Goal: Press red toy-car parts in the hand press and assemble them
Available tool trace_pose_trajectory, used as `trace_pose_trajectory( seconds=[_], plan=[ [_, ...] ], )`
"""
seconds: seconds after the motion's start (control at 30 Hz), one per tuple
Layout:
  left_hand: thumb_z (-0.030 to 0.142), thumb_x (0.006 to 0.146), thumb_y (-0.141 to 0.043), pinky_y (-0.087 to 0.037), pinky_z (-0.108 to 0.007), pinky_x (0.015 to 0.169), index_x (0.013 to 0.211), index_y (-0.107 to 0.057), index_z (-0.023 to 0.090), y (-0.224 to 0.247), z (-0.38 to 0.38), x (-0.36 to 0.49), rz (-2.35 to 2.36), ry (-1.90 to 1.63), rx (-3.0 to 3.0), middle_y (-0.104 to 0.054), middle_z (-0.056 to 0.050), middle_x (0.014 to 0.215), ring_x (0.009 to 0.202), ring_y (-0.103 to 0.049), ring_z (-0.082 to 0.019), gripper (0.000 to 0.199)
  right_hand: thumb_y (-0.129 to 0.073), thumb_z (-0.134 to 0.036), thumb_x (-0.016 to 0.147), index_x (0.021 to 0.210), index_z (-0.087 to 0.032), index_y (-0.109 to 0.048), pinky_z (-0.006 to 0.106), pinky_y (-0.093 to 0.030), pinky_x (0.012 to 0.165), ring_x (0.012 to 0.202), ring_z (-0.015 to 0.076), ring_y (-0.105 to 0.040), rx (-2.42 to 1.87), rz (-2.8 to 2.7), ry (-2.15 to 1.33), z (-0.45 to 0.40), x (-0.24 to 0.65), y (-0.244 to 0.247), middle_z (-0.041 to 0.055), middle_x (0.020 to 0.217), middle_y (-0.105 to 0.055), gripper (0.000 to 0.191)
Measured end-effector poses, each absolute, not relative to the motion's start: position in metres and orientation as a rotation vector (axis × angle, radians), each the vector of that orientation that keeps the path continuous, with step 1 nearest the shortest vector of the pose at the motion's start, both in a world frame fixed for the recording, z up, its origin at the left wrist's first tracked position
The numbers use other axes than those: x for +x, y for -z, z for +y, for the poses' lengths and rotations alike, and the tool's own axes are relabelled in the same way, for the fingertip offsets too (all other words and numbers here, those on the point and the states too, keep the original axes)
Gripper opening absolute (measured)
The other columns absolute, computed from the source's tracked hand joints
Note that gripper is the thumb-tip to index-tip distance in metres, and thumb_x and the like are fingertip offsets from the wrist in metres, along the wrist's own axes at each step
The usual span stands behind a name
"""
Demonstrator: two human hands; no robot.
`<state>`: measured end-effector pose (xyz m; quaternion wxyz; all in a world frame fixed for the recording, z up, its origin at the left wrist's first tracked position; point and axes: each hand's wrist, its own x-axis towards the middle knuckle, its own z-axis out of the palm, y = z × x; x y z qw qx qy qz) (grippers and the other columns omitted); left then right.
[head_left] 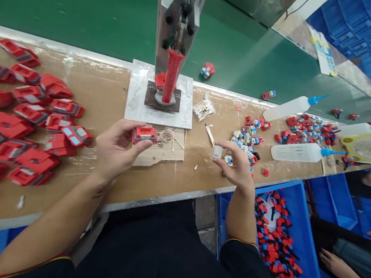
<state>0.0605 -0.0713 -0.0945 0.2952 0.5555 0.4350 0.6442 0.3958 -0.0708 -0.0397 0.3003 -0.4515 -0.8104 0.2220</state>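
Between the thumb and fingers of my left hand (115, 151) is a red toy car body (145, 134) with grey trim, held above a piece of cardboard (167, 156). My right hand (238, 166) pinches a small whitish block-shaped part (217, 151) over the table, left of a pile of small red, blue and white parts (245, 138). Straight ahead stands a hand press (173, 45) with a red lever handle (172, 76); a red piece (160, 80) sits at its base. On the cardboard lie a roll of tape (167, 136) and cotton swabs (177, 142).
Many red car bodies (31, 114) cover the table's left side. To the right lie white squeeze bottles (297, 152) with blue tips and a yellow fan-like device (370, 145). A blue bin (309, 253) of red and black parts stands below. Another person's hand (336, 264) shows at far right.
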Motion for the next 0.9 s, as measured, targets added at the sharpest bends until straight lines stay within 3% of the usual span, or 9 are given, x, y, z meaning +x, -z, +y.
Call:
trace_pose_trajectory(
  seconds=[0.1,0.2,0.37,0.53,0.63,0.73,0.8,0.9],
  plan=[
    [0.035,0.085,-0.090,-0.066,-0.029,0.081,0.114,-0.080,0.023,0.094,-0.074,0.065,1.092,-1.685,1.531,-0.080,-0.006,0.102,0.092,-0.078,-0.018,0.033,-0.077,-0.038,0.095,0.132,-0.031,-0.057,0.036,-0.066,0.086,0.105,0.0208,-0.078,-0.819,-1.886,-0.845,-0.055,0.342,0.035,0.0064,0.123,-0.071,0.042],
    [0.032,0.085,-0.091,-0.068,-0.030,0.087,0.116,-0.080,0.024,0.095,-0.075,0.068,1.018,-1.723,1.527,-0.080,-0.009,0.114,0.105,-0.079,-0.021,0.034,-0.083,-0.039,0.090,0.124,-0.029,-0.061,0.030,-0.066,0.082,0.102,0.0187,-0.077,-0.716,-1.796,-0.918,-0.045,0.290,0.034,0.0055,0.118,-0.073,0.042],
    [0.026,0.093,-0.081,-0.069,-0.030,0.091,0.126,-0.078,0.025,0.099,-0.079,0.068,1.049,-1.688,1.417,-0.078,-0.012,0.131,0.113,-0.080,-0.023,0.033,-0.091,-0.040,0.083,0.111,-0.024,-0.071,0.029,-0.063,0.068,0.073,0.0148,-0.070,-0.862,-1.791,-0.710,-0.049,0.246,0.047,0.0031,0.095,-0.077,0.038],
    [0.021,0.099,-0.069,-0.070,-0.033,0.094,0.130,-0.077,0.023,0.098,-0.086,0.066,1.325,-1.615,1.638,-0.080,-0.010,0.129,0.115,-0.080,-0.024,0.032,-0.090,-0.040,0.084,0.110,-0.022,-0.072,0.032,-0.064,0.065,0.067,0.0161,-0.070,-0.941,-1.812,-0.488,-0.059,0.235,0.058,0.0036,0.087,-0.078,0.036],
    [0.017,0.098,-0.068,-0.067,-0.033,0.099,0.128,-0.077,0.025,0.094,-0.087,0.066,1.459,-1.676,1.823,-0.081,-0.008,0.125,0.113,-0.080,-0.021,0.032,-0.087,-0.031,0.088,0.119,-0.024,-0.072,0.033,-0.066,0.071,0.079,0.0191,-0.076,-0.870,-1.854,-0.396,-0.057,0.233,0.058,0.0064,0.097,-0.081,0.036],
    [0.011,0.097,-0.068,-0.066,-0.030,0.098,0.135,-0.073,0.025,0.086,-0.084,0.062,1.389,-1.654,1.915,-0.081,-0.008,0.124,0.111,-0.079,-0.020,0.040,-0.082,-0.018,0.090,0.139,-0.028,-0.065,0.039,-0.067,0.087,0.102,0.0236,-0.078,-0.706,-1.978,-0.346,-0.050,0.242,0.052,0.0090,0.115,-0.083,0.052],
    [0.012,0.097,-0.069,-0.065,-0.031,0.096,0.139,-0.070,0.024,0.078,-0.082,0.055,1.233,-1.518,1.966,-0.080,-0.009,0.121,0.108,-0.078,-0.020,0.044,-0.079,-0.012,0.091,0.147,-0.031,-0.059,0.041,-0.067,0.089,0.106,0.0241,-0.077,-0.616,-2.067,-0.385,-0.044,0.252,0.043,0.0093,0.122,-0.083,0.063],
    [0.017,0.097,-0.071,-0.064,-0.032,0.092,0.141,-0.068,0.024,0.065,-0.079,0.042,0.975,-1.259,1.989,-0.079,-0.010,0.115,0.103,-0.078,-0.021,0.044,-0.079,-0.014,0.092,0.140,-0.031,-0.063,0.043,-0.067,0.087,0.106,0.0251,-0.077,-0.533,-2.220,-0.501,-0.039,0.267,0.028,0.0103,0.124,-0.082,0.053]
  ],
)
